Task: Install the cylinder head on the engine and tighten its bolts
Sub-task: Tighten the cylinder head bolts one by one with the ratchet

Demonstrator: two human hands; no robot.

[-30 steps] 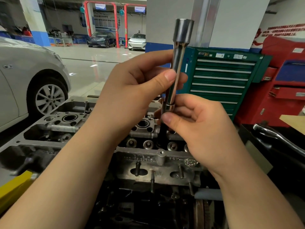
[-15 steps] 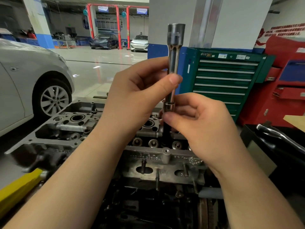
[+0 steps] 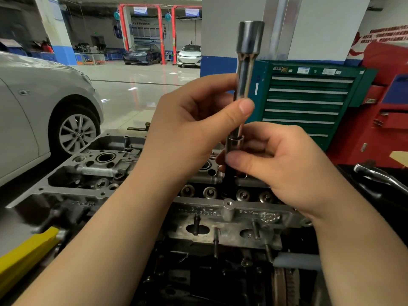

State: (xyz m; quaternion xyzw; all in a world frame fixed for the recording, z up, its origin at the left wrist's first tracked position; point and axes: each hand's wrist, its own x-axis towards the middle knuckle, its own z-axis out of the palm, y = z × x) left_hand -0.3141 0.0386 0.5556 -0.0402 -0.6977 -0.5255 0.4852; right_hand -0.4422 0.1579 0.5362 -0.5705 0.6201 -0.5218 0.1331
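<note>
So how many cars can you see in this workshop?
3: a silver car close by on the left, a dark car and a white car parked far back by the red lifts. Others may be hidden.

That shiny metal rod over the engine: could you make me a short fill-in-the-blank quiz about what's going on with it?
1. The extension bar stands nearly ____ above the cylinder head.
2. The left hand grips the bar ____ the right hand.
3. The tool cabinet behind the bar is ____ in colour.
4. The right hand pinches the ____ at the bar's lower end.

Missing words: upright; above; green; socket
</note>
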